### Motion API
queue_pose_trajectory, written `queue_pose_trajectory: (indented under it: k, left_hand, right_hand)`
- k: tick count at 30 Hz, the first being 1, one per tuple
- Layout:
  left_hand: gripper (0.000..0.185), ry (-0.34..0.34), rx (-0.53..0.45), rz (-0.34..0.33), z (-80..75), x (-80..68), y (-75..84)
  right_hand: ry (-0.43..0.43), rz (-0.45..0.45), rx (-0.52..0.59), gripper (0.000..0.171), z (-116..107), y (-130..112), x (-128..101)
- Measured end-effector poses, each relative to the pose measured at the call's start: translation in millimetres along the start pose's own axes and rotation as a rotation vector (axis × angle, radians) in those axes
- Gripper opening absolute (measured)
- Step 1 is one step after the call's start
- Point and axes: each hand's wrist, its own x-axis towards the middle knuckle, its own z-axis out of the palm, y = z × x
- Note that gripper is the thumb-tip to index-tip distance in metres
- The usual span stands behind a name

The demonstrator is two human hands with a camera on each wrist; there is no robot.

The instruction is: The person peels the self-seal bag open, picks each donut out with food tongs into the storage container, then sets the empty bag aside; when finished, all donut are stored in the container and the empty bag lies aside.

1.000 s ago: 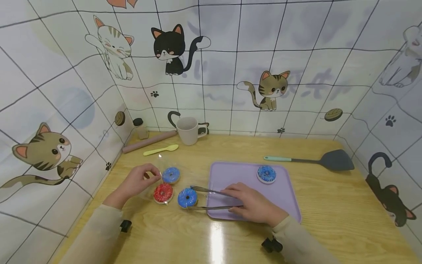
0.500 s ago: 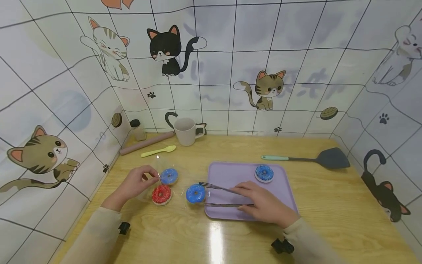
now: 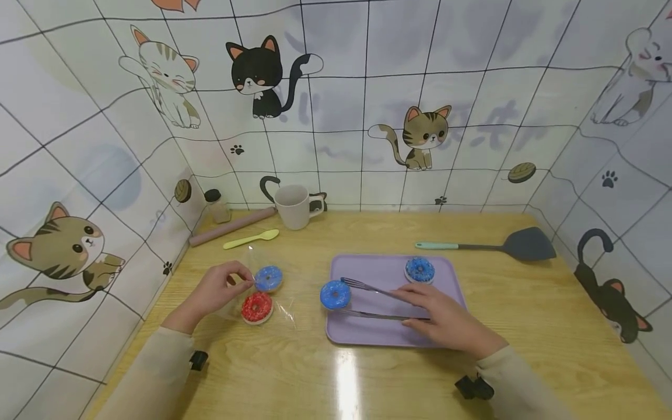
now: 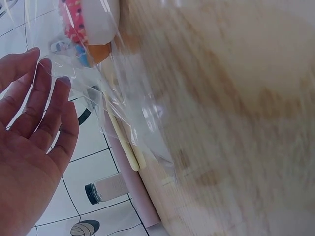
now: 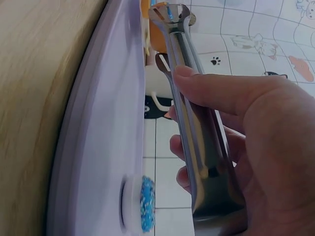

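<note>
Right-hand fingers (image 5: pixel 211 91) wrapped round metal tongs (image 3: pixel 378 302), right hand (image 3: pixel 446 319) low over the near side of the purple tray (image 3: pixel 451 286). Tong tips squeezing a blue doughnut (image 3: pixel 335 294): round, hole in the middle, bright blue icing dotted with sprinkles, pale underneath. Sitting right at the tray's left edge; touching or just above, hard to tell.

Left-hand fingers (image 3: pixel 242 279) pinching the edge of a clear plastic bag (image 3: pixel 273 294) flat on the wooden surface (image 3: pixel 315 373), left hand (image 3: pixel 212 291) beside it. Inside the bag a second blue doughnut (image 3: pixel 268 278), and a red doughnut (image 3: pixel 256 307) just in front of it.

One more blue doughnut on tray (image 3: pixel 419 270), near the far right corner.

Further back: yellow-green spoon (image 3: pixel 251 238), rolling pin (image 3: pixel 231 226), small jar with black lid (image 3: pixel 216 205) and white mug (image 3: pixel 294 206) by the cat-picture wall. Grey spatula with green handle (image 3: pixel 488 247) to the right, past the tray.
</note>
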Motion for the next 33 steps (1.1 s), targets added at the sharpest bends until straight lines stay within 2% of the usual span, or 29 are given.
queue_pose_trajectory:
  k: [5,11,16,33]
  left_hand:
    - [0.008,0.002,0.005,0.005,-1.6,-0.3,-0.2]
    - [0.01,0.007,0.003,0.002,-3.0,0.2,0.3]
    - [0.01,0.013,-0.013,-0.001,-3.7,0.0,2.3]
    - [0.005,0.001,-0.021,-0.008,-2.1,-0.9,0.0]
  right_hand:
    - [0.023,0.028,-0.018,0.06,-4,15,-8]
    - [0.009,0.12,0.002,0.063,-9,28,-13]
    - [0.003,0.162,-0.008,0.064,-9,33,-13]
    - [-0.012,0.219,-0.082,0.058,-10,35,-9]
